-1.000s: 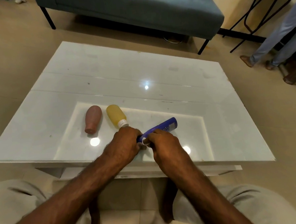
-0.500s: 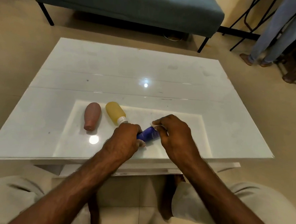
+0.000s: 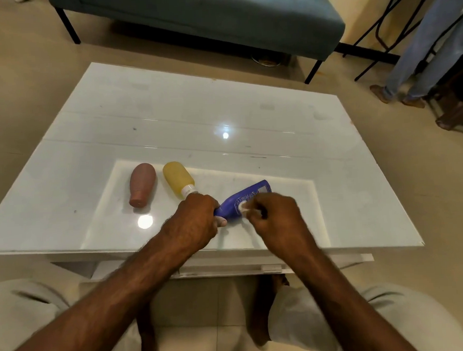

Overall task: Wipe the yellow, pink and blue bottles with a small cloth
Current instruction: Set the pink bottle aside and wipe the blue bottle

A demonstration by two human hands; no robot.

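Note:
The blue bottle (image 3: 246, 200) lies tilted over the near middle of the white table (image 3: 195, 118). My left hand (image 3: 194, 221) grips its cap end. My right hand (image 3: 274, 217) pinches a small white cloth (image 3: 245, 208) against the bottle's label side. The yellow bottle (image 3: 177, 179) lies on the table just left of my left hand, its white cap pointing toward me. Further left lies the pink bottle (image 3: 141, 184), cap end also toward me. Most of the cloth is hidden inside my fingers.
A grey-blue sofa (image 3: 203, 18) stands beyond the table. At the far right are a person's legs (image 3: 417, 58) and black metal chair frames (image 3: 378, 25). My knees sit below the table's near edge.
My right hand slid along the blue bottle toward its far end, then came back toward the middle, showing more of the bottle's label. My left hand kept its grip on the cap end.

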